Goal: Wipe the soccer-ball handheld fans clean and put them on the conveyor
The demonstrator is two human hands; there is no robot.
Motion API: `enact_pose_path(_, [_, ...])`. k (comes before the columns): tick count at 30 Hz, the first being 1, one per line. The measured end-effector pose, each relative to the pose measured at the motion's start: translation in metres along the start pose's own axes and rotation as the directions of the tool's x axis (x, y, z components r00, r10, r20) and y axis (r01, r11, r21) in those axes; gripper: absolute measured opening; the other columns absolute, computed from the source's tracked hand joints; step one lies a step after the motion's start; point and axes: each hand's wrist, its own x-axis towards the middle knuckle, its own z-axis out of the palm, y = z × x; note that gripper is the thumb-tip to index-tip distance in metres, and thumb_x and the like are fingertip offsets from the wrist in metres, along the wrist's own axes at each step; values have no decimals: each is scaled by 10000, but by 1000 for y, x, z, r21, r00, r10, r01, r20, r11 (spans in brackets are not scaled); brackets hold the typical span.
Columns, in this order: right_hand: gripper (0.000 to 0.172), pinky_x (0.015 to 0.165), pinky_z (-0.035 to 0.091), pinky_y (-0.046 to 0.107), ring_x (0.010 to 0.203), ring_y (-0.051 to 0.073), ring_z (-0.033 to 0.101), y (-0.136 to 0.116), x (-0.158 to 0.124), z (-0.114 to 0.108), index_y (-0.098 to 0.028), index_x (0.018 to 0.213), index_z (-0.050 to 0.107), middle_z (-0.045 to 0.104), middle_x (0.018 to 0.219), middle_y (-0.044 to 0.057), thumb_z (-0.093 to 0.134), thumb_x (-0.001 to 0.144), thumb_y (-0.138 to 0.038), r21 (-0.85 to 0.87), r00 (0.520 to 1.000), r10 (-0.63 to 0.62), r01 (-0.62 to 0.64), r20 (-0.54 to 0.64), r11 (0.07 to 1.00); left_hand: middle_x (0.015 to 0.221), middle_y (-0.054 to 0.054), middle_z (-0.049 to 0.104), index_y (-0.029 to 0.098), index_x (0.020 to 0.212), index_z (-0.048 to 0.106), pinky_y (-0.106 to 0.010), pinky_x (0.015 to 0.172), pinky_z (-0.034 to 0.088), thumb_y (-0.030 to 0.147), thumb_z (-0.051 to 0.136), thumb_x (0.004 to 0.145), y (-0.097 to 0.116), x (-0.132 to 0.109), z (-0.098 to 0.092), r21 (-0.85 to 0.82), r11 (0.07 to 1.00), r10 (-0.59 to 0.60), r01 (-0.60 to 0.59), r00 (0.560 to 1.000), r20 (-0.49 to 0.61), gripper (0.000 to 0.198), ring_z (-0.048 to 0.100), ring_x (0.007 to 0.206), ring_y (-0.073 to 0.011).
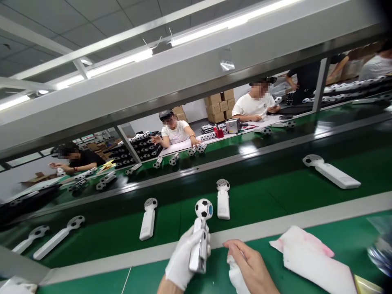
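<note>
My left hand (183,259), in a white glove, is closed round the white handle of a small hand-held fan (202,228) with a football-patterned head, held upright at the bottom middle. My bare right hand (249,265) sits just to its right, fingers curled over a white cloth (237,277), close to the fan's handle. Both hands hover over the near green bench top (153,277).
Several more white football fans (223,200) lie on the green conveyor belt (275,192). A pink-stained white cloth (312,261) lies at the right. Across the belt three people sit working, with trays of fans (143,149) and stacked cardboard boxes (219,106) behind.
</note>
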Motion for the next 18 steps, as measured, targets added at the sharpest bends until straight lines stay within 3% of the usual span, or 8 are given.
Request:
enact_pose_path(2, [424,651,396,236,715,189,570,-3,-2,-1,-183,872,650,645,752,37,383,847,-511,4,1000,5,-5,-14,1000,745,-28,537,154,939,480,-246,545,424,340,557,751,-9,-24,12,-30,996,-84,84,996,20,276,517,562,-110])
enact_pose_path(4, [407,664,394,240,737,193,571,-5,-4,-3,-179,880,648,647,771,37,392,851,-494,-2,1000,2,-2,-10,1000,687,3,499,166,868,476,-235,486,387,270,577,701,-15,-40,22,83,991,-100,104,994,-42,221,469,491,-97])
enact_pose_path(7, [389,679,394,247,755,196,572,-6,-4,-4,-176,881,641,650,788,38,395,858,-476,-4,1000,-3,3,-9,1000,788,-24,552,172,969,504,-267,634,432,157,584,590,-19,-52,35,402,913,25,76,971,-239,387,539,664,-159])
enact_pose_path(9, [384,682,394,253,758,200,571,-6,-4,-5,-174,870,635,650,788,39,389,864,-468,1,1000,-15,15,-11,1000,911,-70,590,159,1084,492,-283,760,416,141,562,562,-20,-55,40,534,840,76,101,951,-299,527,552,850,-214])
enact_pose_path(14, [379,667,398,261,737,199,565,-1,-5,-4,-168,867,628,647,770,40,388,867,-461,13,999,-28,28,-31,1000,1066,-98,578,168,1117,493,-266,799,399,163,499,607,-18,-61,40,637,768,119,66,963,-243,510,535,950,-219])
enact_pose_path(18, [373,674,407,261,744,199,573,0,-3,-3,-172,867,637,655,772,37,407,855,-466,27,998,-14,16,-55,1000,974,-75,590,174,1065,500,-269,693,444,157,477,628,-13,-67,41,641,761,41,98,979,-197,438,564,793,-188])
